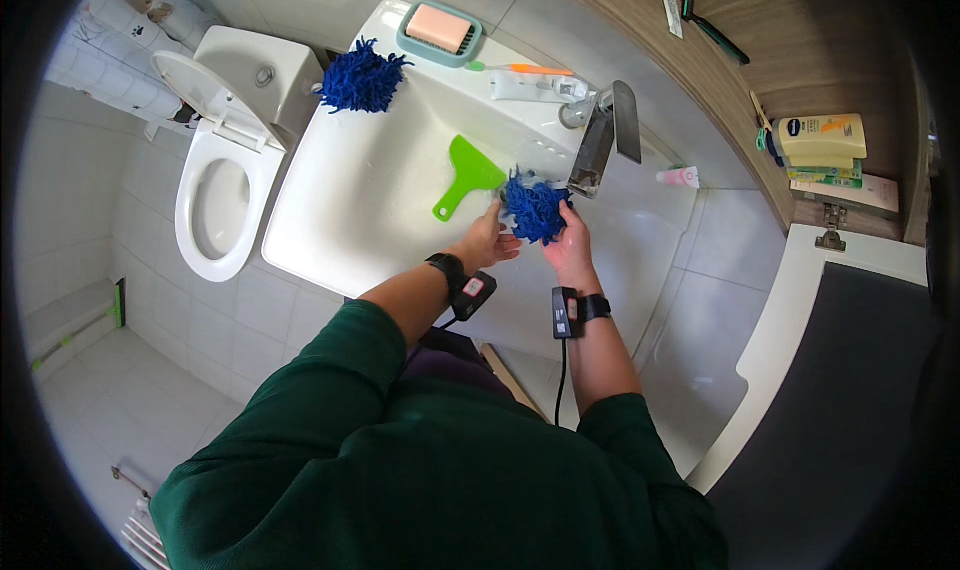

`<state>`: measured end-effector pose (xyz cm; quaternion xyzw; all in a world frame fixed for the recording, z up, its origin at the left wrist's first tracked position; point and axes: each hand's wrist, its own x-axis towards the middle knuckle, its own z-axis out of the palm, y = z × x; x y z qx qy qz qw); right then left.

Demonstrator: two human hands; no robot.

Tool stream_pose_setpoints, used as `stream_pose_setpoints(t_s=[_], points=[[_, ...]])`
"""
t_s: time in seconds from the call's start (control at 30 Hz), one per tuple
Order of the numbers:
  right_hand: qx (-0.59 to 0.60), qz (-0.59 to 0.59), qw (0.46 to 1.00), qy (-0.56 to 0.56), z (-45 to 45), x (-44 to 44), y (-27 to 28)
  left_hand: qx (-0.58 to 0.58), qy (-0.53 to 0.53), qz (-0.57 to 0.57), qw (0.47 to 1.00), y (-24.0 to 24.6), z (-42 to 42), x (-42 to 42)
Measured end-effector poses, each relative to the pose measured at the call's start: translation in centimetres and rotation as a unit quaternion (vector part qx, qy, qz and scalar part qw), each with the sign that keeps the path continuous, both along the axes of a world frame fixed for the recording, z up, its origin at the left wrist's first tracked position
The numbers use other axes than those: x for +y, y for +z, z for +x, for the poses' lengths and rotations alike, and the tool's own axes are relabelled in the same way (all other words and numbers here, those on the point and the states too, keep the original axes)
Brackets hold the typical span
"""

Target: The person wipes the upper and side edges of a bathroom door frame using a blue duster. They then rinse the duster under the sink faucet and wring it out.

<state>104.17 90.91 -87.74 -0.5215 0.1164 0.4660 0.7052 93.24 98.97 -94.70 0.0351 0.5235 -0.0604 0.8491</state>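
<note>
Over the white washbasin, my right hand grips a blue shaggy chenille cleaning pad by its right side. The pad is just below the spout of the metal faucet, and its upper edge looks wet. My left hand is at the pad's left side with its fingers spread; whether the fingertips touch the pad is unclear. Left of the pad, a green plastic squeegee lies in the basin. A second blue shaggy pad rests on the basin's back left corner.
On the back ledge are a soap dish with a pink bar of soap, a toothbrush and a clear-white tube. A pink tube lies further right. The toilet stands left; an open cabinet door extends at right.
</note>
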Motion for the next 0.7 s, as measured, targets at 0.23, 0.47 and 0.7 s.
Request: stream_pose_setpoints(t_s=[0.23,0.47,0.7], points=[[-0.082,-0.104,0.991,0.01,-1.4,-2.7,2.7,-0.174,0.155,0.065,0.97,-0.1,2.1,2.1],[-0.19,-0.129,0.956,0.183,-0.2,-1.0,0.2,-0.24,-0.037,0.216,0.946,2.7,1.5,1.0],[-0.293,-0.083,0.948,0.092,1.2,0.9,-0.4,-0.176,0.057,0.125,0.975,2.2,1.5,3.7]])
